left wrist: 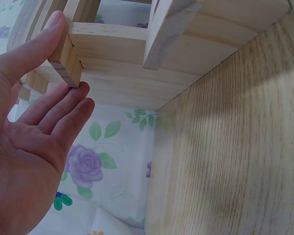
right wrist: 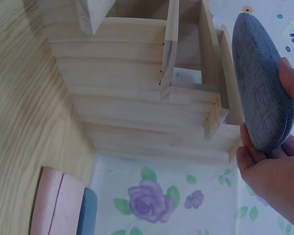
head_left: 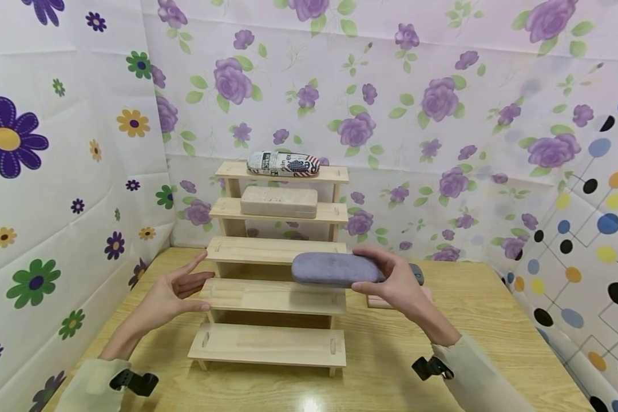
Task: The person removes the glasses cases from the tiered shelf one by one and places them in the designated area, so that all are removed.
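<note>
We hold a blue-grey case (head_left: 332, 269) in our right hand (head_left: 399, 283), at three o'clock on the stepped wooden shelf (head_left: 268, 344); our left hand (head_left: 166, 294), thumb and fingers spread wide, is at its nine o'clock edge. At twelve, a newspaper-print case (head_left: 283, 164) tops a beige one (head_left: 279, 202).

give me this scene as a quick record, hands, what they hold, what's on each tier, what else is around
right hand: grips the blue-grey case
left hand: fingers spread at the left end of the wooden stand, holding no case
stand: five stepped tiers
top tier: newspaper-print case
second tier from top: beige case
on table: pink case and a bluish item, to the stand's right, partly hidden in the head view
backdrop: purple-flowered sheet behind the stand
</note>
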Demonstrator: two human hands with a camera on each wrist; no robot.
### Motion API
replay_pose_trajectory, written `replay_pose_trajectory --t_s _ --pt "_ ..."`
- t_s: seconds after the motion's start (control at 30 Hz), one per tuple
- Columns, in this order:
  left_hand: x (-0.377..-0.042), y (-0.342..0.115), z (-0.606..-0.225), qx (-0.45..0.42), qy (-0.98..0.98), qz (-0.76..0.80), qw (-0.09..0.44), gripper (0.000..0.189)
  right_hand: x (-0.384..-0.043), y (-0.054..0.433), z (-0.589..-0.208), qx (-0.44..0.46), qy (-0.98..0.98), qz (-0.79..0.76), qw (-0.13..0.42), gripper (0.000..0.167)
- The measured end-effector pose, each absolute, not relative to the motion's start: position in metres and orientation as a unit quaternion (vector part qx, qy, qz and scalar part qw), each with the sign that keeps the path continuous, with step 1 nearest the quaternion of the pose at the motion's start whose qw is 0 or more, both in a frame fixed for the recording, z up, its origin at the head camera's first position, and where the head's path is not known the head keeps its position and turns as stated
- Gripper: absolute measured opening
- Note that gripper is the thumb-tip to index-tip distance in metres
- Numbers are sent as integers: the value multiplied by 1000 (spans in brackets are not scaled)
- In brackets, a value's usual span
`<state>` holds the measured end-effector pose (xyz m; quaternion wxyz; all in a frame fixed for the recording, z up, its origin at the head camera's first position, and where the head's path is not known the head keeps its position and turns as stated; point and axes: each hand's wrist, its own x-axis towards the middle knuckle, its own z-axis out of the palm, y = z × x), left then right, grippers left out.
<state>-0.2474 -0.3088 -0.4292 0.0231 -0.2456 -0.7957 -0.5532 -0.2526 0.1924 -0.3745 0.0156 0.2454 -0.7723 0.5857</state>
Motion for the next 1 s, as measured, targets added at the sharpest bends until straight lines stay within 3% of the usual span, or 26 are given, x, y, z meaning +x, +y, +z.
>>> replay_pose_trajectory --t_s 1.0 --pt "-248 -308 -429 -250 -794 -553 27 108 -226 274 -395 229 -779 583 33 63"
